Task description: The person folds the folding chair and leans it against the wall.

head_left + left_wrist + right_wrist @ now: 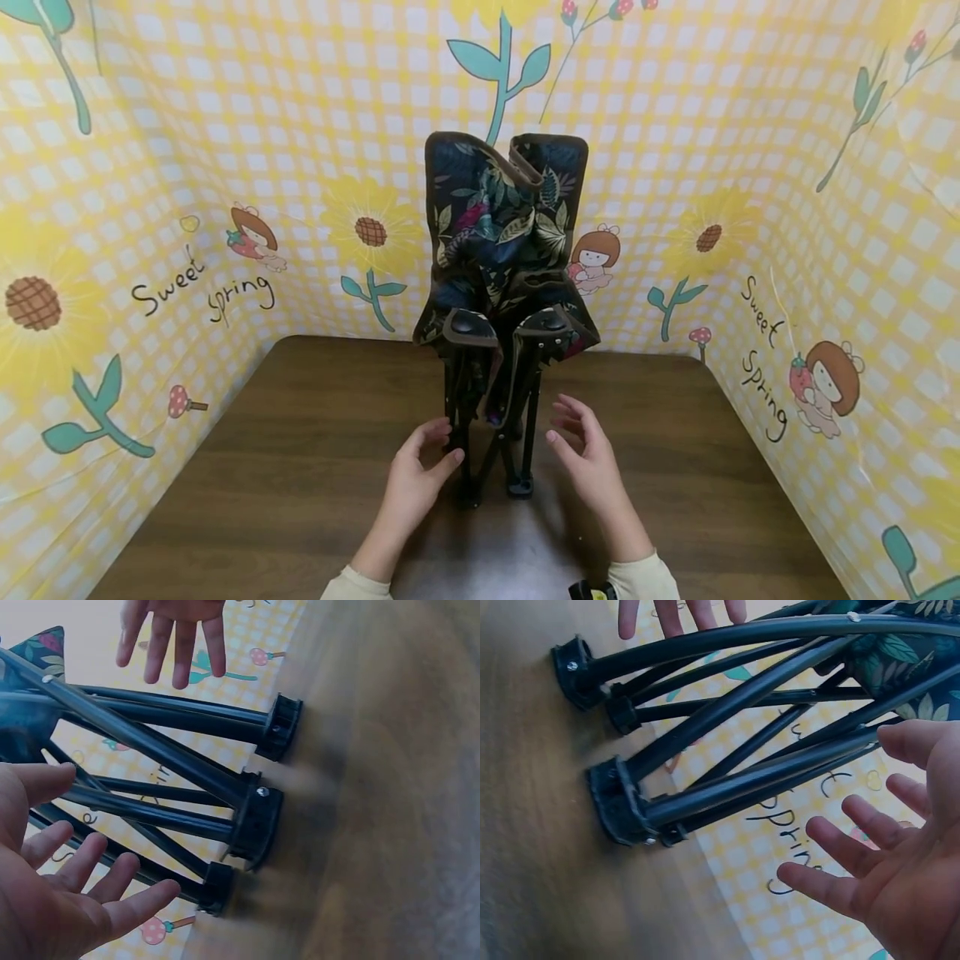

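A folding camp chair (pixel 502 217) stands upright and mostly folded on the brown table, its dark leaf-print fabric bunched above crossed black metal legs (pixel 165 750). My left hand (pixel 423 471) is beside the legs on the left, fingers spread and loosely bent. On the other side, a small gap from the legs, is my right hand (pixel 592 462), palm turned inward and fingers relaxed. Both wrist views show spread fingers with nothing held. Black plastic feet (pixel 619 799) cap the leg ends at the tabletop.
The wood-grain table (pixel 315 500) has rounded back corners. A yellow checked cloth (pixel 315 108) with sunflowers and printed words rises behind it and along both sides. A dark band (pixel 592 590) with a yellow mark sits at the right sleeve.
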A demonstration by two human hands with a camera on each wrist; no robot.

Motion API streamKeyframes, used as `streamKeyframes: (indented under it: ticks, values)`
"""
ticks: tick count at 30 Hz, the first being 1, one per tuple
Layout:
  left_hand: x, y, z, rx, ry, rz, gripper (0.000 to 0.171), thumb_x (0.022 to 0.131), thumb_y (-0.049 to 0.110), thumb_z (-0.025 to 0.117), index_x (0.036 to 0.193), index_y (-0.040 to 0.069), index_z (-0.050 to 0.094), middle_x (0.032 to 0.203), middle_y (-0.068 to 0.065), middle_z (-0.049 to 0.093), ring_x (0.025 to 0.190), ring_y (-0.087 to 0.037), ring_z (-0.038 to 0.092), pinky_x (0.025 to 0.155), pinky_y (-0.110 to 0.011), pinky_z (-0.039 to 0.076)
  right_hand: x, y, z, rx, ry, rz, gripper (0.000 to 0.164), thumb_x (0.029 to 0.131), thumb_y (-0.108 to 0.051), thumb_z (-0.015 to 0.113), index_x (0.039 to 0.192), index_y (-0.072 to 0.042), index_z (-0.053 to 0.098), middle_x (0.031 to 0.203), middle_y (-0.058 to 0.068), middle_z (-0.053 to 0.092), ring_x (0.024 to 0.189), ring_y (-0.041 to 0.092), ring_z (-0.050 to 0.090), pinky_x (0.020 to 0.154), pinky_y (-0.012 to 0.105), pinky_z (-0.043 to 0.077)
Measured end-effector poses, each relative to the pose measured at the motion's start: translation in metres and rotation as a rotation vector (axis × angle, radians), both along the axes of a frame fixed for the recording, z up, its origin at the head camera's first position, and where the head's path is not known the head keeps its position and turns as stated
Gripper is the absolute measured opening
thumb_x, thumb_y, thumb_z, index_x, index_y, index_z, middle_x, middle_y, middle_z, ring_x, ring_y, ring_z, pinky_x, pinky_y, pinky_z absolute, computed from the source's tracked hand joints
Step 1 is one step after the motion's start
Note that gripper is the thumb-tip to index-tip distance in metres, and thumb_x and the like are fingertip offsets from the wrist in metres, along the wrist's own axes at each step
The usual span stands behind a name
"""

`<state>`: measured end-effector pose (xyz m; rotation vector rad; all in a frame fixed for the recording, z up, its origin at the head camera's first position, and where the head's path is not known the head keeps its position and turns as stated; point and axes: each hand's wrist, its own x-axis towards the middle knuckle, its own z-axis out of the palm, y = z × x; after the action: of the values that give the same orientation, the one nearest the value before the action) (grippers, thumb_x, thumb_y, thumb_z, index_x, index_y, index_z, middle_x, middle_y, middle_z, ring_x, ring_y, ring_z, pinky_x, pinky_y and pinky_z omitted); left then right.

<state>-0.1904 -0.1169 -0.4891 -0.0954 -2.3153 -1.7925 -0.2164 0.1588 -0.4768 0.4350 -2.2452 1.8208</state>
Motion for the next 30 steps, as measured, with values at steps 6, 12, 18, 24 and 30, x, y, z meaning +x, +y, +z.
streamKeyframes:
  ticks: [6, 12, 18, 24, 30]
  values:
    - [-0.003, 0.004, -0.004, 0.023, 0.011, -0.034, 0.048, 0.091, 0.010, 0.079, 0.136, 0.012, 0.063, 0.129, -0.010, 0.068, 0.121, -0.034, 0.063, 0.105, -0.059, 0.047, -0.003, -0.005, -0.006, -0.009, -0.097, 0.032, 0.051, 0.100, -0.011, 0.067, 0.148, -0.015, 0.050, 0.144, 0.015, 0.057, 0.128, 0.045, 0.056, 0.099, 0.026, 0.052]
    - [-0.007, 0.009, -0.008, 0.080, 0.008, -0.056, 0.046, 0.092, 0.004, 0.075, 0.135, 0.011, 0.063, 0.126, -0.011, 0.069, 0.116, -0.034, 0.066, 0.098, -0.041, 0.055, -0.008, -0.009, -0.014, -0.033, -0.144, 0.078, 0.052, 0.101, -0.010, 0.065, 0.149, -0.007, 0.047, 0.143, 0.019, 0.056, 0.130, 0.047, 0.054, 0.099, 0.024, 0.051]
    - [-0.008, 0.012, -0.011, 0.137, -0.013, -0.073, 0.039, 0.095, -0.001, 0.069, 0.133, 0.007, 0.064, 0.124, -0.015, 0.068, 0.116, -0.034, 0.065, 0.090, -0.025, 0.055, -0.009, -0.015, -0.024, -0.074, -0.189, 0.069, 0.050, 0.100, -0.004, 0.064, 0.148, -0.007, 0.049, 0.139, 0.016, 0.059, 0.127, 0.041, 0.057, 0.093, 0.026, 0.055]
    - [-0.007, 0.014, -0.013, 0.169, -0.039, -0.066, 0.037, 0.095, -0.004, 0.066, 0.131, 0.005, 0.064, 0.121, -0.018, 0.068, 0.113, -0.033, 0.064, 0.079, -0.023, 0.056, -0.009, -0.020, -0.030, -0.121, -0.219, 0.051, 0.047, 0.098, 0.003, 0.061, 0.141, -0.011, 0.054, 0.134, 0.015, 0.061, 0.121, 0.036, 0.060, 0.086, 0.032, 0.059]
    - [-0.010, 0.016, -0.018, 0.126, -0.057, -0.037, 0.039, 0.092, -0.006, 0.069, 0.130, 0.003, 0.064, 0.116, -0.018, 0.067, 0.107, -0.030, 0.066, 0.076, -0.023, 0.057, -0.008, -0.023, -0.031, -0.176, -0.248, 0.031, 0.038, 0.096, 0.010, 0.059, 0.131, -0.004, 0.058, 0.128, 0.021, 0.061, 0.114, 0.039, 0.061, 0.084, 0.047, 0.061]
